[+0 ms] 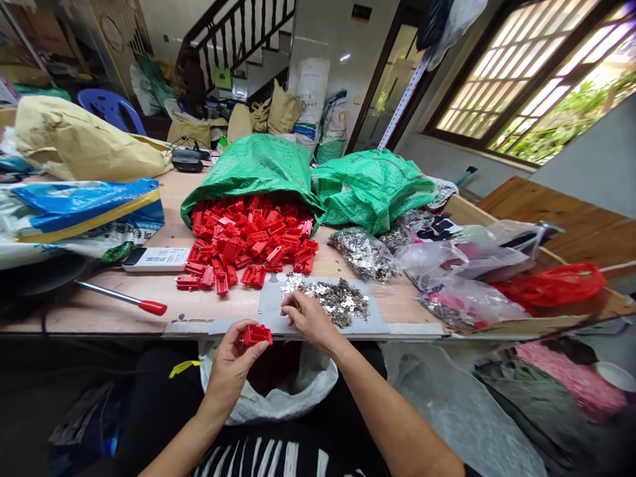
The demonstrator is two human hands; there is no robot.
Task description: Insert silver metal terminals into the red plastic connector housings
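Note:
My left hand (pixel 231 358) holds a small red plastic housing (pixel 257 335), box-shaped with an open hollow, between thumb and fingers above the table's front edge. Over a grey board (pixel 272 306), the fingertips of my right hand (pixel 309 319) are pinched together; whatever they hold is too small to make out. Beside them, a heap of small silvery metal pieces (pixel 342 299) is spread on the board. Behind, many more red housings (pixel 248 235) spill from a green woven sack (pixel 263 162) onto the table. Below my hands, a white sack (pixel 313 387) hangs open at my lap.
A lever with a red grip (pixel 152 307) juts out at the left, near a white box (pixel 156 259). Clear bags of metal parts (pixel 365 255) lie right of the heap, by a second green sack (pixel 372 189). A red plastic bag (pixel 556 285) lies at the far right.

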